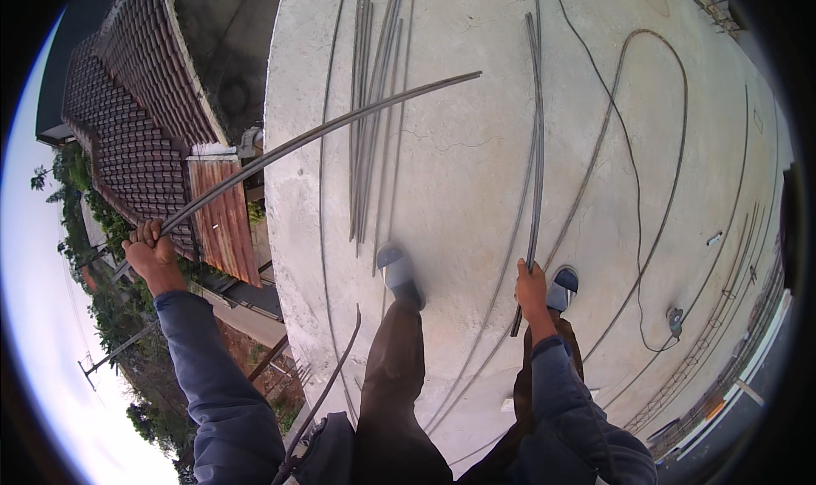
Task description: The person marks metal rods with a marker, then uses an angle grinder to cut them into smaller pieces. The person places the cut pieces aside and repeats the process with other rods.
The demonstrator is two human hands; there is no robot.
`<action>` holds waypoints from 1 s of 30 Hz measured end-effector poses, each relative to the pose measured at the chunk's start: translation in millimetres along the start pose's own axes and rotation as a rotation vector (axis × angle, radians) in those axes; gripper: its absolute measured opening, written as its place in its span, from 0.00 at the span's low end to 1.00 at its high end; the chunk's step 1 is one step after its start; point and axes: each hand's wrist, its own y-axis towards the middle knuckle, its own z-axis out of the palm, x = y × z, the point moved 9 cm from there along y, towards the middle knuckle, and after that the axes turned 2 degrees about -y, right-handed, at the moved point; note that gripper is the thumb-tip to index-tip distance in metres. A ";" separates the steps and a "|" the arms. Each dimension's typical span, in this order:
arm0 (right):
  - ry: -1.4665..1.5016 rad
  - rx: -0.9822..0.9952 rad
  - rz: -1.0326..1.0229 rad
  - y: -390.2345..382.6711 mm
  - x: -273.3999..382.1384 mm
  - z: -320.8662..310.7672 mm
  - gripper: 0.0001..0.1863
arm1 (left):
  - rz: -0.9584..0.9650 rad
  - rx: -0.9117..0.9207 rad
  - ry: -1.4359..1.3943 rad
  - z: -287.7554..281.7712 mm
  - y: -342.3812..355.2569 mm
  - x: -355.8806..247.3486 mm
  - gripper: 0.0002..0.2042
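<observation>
My left hand (155, 254) is closed around several thin steel bars (297, 147), stretched out past the slab's left edge. From that fist the bars slant inward, their far ends above the concrete. My right hand (531, 291), low and close to my right foot, grips a second group of steel bars (536, 136) that points straight ahead; its near ends stick out just below the fist. Another bundle of straight bars (363, 136) lies on the slab, crossed in view by the left-hand bars. A dark bar with a bent tip (336, 381) slants beside my waist.
I stand on a grey concrete slab (459, 179); past its left edge are a tiled roof (140, 132) and a rusty metal sheet (223, 215) lower down. A looped bar (685, 102) and a black cable (631, 158) cross the right side. Rebar cages (693, 349) line the far right.
</observation>
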 end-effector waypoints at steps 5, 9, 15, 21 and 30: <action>0.126 0.039 0.104 -16.5 15.2 21.8 0.16 | -0.145 -0.441 -0.286 -182.0 -70.2 186.0 0.21; 0.123 0.032 0.135 -12.8 10.0 22.4 0.16 | -0.411 -0.883 -0.642 -312.0 -198.8 381.7 0.12; 0.162 0.052 0.145 -9.4 9.8 33.0 0.15 | -0.502 -0.825 -0.549 -416.6 -232.8 468.4 0.25; 0.209 -0.003 0.143 -14.5 8.1 20.4 0.16 | -0.925 -0.453 0.445 -363.7 -272.1 461.9 0.30; -0.055 -0.092 -0.219 -55.6 23.4 9.1 0.31 | -1.028 0.334 1.076 -168.0 -393.4 496.5 0.32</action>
